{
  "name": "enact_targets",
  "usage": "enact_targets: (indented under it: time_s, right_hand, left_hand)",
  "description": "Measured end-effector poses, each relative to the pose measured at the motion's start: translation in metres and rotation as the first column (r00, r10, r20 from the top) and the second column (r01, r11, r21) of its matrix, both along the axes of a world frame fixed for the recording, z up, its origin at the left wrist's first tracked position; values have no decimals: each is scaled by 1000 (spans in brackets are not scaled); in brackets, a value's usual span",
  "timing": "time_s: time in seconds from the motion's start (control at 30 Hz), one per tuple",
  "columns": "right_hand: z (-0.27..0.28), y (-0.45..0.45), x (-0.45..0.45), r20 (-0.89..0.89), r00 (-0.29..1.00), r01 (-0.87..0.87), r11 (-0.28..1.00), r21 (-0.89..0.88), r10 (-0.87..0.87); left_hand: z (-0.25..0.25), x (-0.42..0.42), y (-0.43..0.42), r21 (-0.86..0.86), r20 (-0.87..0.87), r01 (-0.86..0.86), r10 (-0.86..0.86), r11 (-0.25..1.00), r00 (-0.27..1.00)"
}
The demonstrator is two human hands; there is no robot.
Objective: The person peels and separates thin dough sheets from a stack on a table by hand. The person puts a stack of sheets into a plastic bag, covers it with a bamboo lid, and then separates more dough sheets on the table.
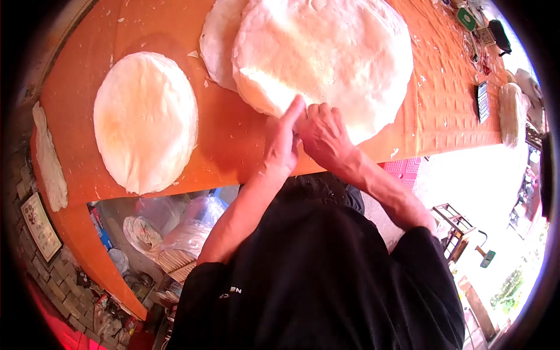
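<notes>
A large round white pad (326,52), perhaps fibre wadding, lies on the orange-covered table (227,140) in front of me. My left hand (283,137) is at its near edge, thumb stretched along the pad and fingers closed about the rim. Right beside it, touching, my right hand (325,129) has its fingers curled onto the same edge. Just what is pinched between the hands is hidden. A thinner white pad (219,44) shows partly under the large one at the left. Farther left lies a smaller oval white pad (146,122), apart from both hands.
A calculator (482,102) and a pale wrapped bundle (512,115) are at the table's right end. A long white strip (49,160) hangs at the left edge. Plastic bags (192,224) lie below the table, and a metal frame (454,230) stands at right.
</notes>
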State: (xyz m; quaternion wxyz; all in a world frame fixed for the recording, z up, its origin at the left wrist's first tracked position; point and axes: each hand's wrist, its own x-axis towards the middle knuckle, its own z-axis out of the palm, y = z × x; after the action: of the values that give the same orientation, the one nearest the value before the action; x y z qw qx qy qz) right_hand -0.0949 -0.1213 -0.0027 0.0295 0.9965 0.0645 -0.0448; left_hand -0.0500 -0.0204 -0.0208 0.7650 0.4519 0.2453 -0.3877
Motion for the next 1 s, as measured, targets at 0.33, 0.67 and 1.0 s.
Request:
enact_targets:
  time_s: [0.33, 0.67, 1.0]
  right_hand:
    - [30, -171, 12, -226, 582, 624, 250, 740, -781]
    - [19, -162, 74, -475, 610, 727, 210, 654, -634]
    - [-34, -218, 107, -592, 736, 676, 410, 612, -329]
  left_hand:
    - [-13, 28, 53, 0, 127, -89, 88, 996, 988]
    - [-31, 53, 80, 280, 306, -191, 101, 941, 946]
    - [-30, 50, 78, 287, 245, -210, 140, 935, 959]
